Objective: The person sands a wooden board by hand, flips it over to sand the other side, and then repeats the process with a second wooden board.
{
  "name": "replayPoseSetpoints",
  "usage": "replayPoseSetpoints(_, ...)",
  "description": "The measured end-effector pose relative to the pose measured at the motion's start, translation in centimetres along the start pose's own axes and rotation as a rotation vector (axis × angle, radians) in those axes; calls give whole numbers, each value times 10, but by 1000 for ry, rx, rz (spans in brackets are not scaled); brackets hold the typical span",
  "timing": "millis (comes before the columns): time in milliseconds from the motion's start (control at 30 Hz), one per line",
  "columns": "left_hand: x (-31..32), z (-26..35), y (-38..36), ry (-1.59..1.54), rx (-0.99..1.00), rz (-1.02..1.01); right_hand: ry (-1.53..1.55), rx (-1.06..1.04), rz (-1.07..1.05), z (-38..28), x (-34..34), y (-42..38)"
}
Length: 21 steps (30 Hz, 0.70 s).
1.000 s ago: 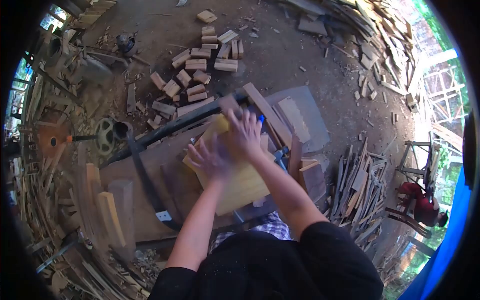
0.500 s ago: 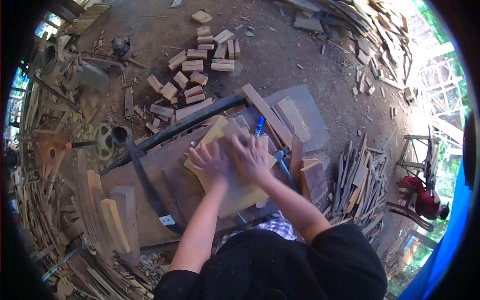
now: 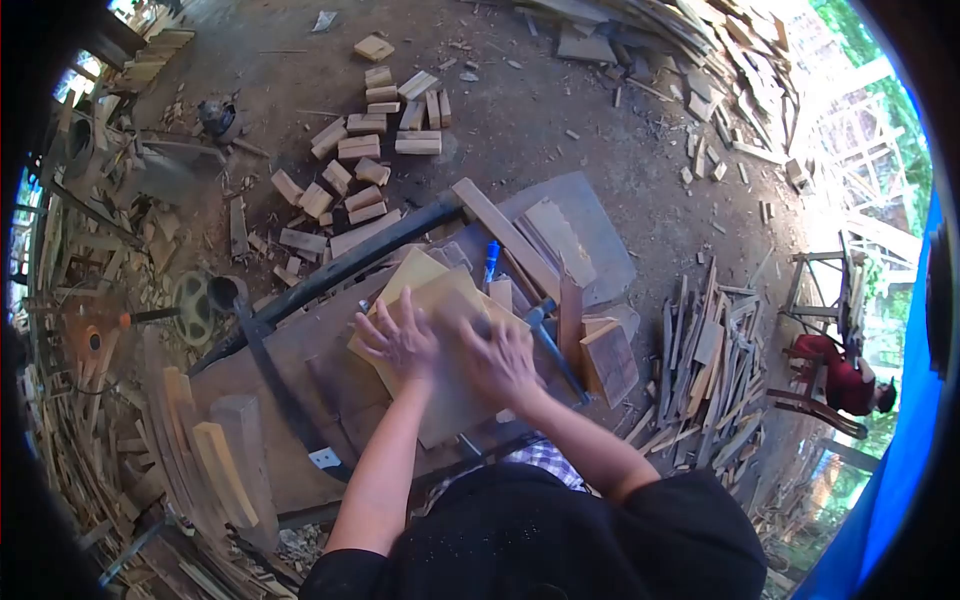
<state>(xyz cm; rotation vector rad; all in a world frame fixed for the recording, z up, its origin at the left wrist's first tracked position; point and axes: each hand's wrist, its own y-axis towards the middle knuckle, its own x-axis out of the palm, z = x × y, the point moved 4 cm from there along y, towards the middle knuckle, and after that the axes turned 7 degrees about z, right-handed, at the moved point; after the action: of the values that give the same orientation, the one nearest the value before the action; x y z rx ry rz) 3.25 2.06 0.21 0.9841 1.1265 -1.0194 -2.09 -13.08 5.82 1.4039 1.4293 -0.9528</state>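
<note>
My left hand (image 3: 403, 343) lies on a pale wooden board (image 3: 445, 300) with its fingers spread, keeping contact near the left edge. Over the right part of that board is my right hand (image 3: 505, 362), smeared by motion, its fingers bent over a small dark-brown pad (image 3: 481, 324) whose kind I cannot make out. Under the board, another yellowish board (image 3: 412, 268) pokes out at a different angle. Just beyond the right hand stands a blue marker (image 3: 491, 262). A hammer with a blue handle (image 3: 560, 355) rests to the right of the boards.
A black metal bar (image 3: 350, 270) crosses the far side of the worktable (image 3: 240, 365). Wooden blocks (image 3: 418, 143) are scattered on the floor beyond. Scrap sticks (image 3: 705, 365) are heaped at right, near a seated person in red (image 3: 845, 380). Upright planks (image 3: 225, 470) stand at left.
My right hand has drawn back towards me over the board, bringing the brown pad nearer. The left hand stays spread on the board. The whole view has shifted slightly.
</note>
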Motion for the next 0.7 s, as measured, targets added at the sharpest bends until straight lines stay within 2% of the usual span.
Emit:
replayPoseSetpoints(67, 3, -2, -1, 21, 12, 63, -3, -13, 144, -6, 14, 80)
replayPoseSetpoints(100, 2, -2, -3, 43, 11, 60, 32, 19, 120, -9, 17, 118)
replayPoseSetpoints(167, -3, 1, 0, 89, 41, 70, 83, 62, 108, -14, 16, 134)
replayPoseSetpoints(233, -4, -3, 2, 94, 49, 71, 53, -31, 171, -11, 6, 115)
replayPoseSetpoints(333, 0, -1, 0, 58, 46, 49, -62, -48, 186, 3, 2, -5)
replayPoseSetpoints(367, -1, -1, 1, 48, 53, 57, -67, -26, 92, 4, -3, -48)
replayPoseSetpoints(400, -3, 1, 1, 43, 53, 64, -68, -9, -7, 1, -15, -66)
replayPoseSetpoints(433, -4, 3, 1, 40, 40, 57, -73, -18, -17, 4, -15, -61)
replayPoseSetpoints(500, -4, 2, 0, 50, 49, 62, -20, 33, -69, 5, -7, -37)
replayPoseSetpoints(600, 4, -1, 2, 100, 41, 58, 12, 20, 214, -4, 8, 66)
replayPoseSetpoints(633, 2, -1, 0, 115, 41, 65, 43, 29, 234, -4, 18, 100)
replayPoseSetpoints(700, -5, 1, 0, 52, 49, 59, 114, 57, 101, -1, 17, 150)
